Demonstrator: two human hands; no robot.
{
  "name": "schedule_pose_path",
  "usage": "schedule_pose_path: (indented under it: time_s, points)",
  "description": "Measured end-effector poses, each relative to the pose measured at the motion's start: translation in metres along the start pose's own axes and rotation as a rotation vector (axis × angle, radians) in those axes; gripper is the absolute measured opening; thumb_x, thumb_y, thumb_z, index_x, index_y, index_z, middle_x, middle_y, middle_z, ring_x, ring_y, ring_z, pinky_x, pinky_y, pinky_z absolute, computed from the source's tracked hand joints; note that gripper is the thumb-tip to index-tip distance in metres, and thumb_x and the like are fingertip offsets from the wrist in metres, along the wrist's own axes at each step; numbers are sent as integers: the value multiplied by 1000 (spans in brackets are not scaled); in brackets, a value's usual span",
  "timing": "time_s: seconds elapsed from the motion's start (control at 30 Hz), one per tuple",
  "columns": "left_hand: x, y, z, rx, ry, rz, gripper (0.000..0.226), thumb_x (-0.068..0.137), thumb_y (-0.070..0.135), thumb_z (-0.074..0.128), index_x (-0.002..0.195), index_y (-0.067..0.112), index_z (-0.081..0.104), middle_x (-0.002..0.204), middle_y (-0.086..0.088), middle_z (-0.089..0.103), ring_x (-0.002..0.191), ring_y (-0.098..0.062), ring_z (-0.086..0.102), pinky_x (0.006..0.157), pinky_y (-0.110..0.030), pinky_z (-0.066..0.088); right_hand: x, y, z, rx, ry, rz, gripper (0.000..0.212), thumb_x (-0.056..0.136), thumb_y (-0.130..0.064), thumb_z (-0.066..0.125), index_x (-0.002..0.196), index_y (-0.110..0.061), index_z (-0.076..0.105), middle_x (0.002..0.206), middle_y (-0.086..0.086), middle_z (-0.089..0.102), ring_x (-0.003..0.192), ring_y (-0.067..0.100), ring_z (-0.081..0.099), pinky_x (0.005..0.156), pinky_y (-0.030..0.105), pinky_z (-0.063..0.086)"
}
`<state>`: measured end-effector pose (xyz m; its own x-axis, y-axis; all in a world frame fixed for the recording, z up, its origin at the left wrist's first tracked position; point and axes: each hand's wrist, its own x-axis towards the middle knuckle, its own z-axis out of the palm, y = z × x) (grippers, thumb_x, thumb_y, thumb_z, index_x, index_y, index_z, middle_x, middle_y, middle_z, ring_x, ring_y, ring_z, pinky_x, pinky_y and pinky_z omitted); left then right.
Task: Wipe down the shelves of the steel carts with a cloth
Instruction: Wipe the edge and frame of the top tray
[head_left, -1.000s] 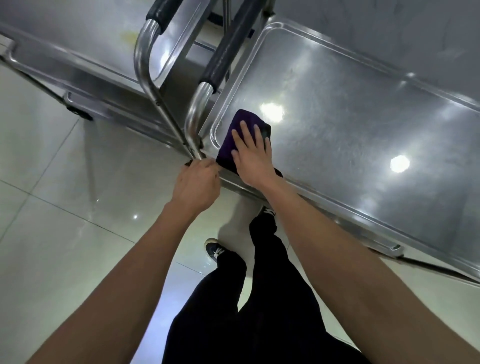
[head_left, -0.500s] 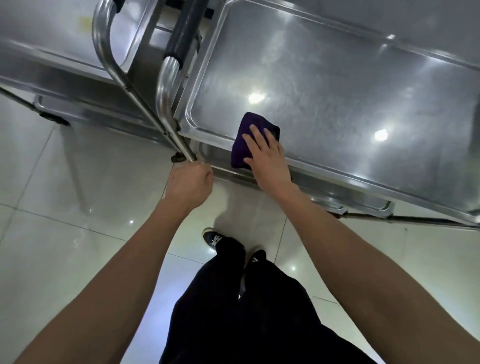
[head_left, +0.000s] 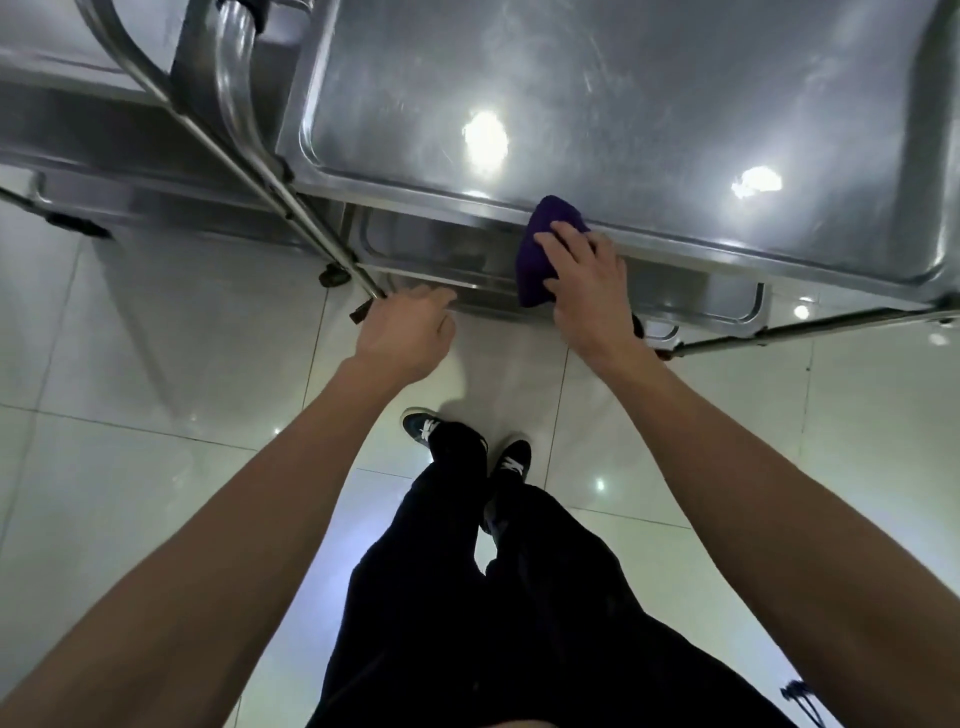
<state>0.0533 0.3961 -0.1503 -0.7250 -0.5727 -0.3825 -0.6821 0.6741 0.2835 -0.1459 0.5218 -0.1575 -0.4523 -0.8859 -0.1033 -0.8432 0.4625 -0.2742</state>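
Note:
A purple cloth hangs over the near rim of the right steel cart's top shelf. My right hand grips the cloth there, fingers on top and thumb below. A lower shelf shows under that rim. My left hand sits at the foot of the cart's slanted post, fingers loose and reaching toward the lower shelf's edge; it holds nothing I can see.
A second steel cart stands close on the left, its frame beside the first cart's handle tubes. A thin steel leg runs out to the right. My feet stand on glossy floor tiles just before the cart.
My right hand slid the cloth rightward along the shelf and off onto the near rim. My left hand let go of the post and loosened. The view shifted right.

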Motion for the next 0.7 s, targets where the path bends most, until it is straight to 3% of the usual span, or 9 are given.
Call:
schedule_pose_path:
  time_s: [0.33,0.5,0.7]
  points:
    - [-5,-35,24,87,-27,58,44,100,30,44,141,18,51,141,-8,54,131,-32,46,103,-50,38,-43,-27,58,54,-161,113,54,98,-17,54,149,-22,39,157,2,35,139,32,32,108,51,35]
    - [20,-83,41,86,-113,83,52,102,37,38,150,17,40,151,-9,45,140,-31,37,109,-53,32,-21,-52,103,71,-211,265,54,97,-14,54,148,-24,39,157,1,35,140,32,33,109,51,35]
    - [59,-140,74,94,-58,116,52,102,41,39,147,15,42,146,-10,50,137,-32,41,108,-52,35,6,-67,162,108,-182,273,54,97,-14,53,148,-24,40,156,2,37,134,34,38,105,48,36]
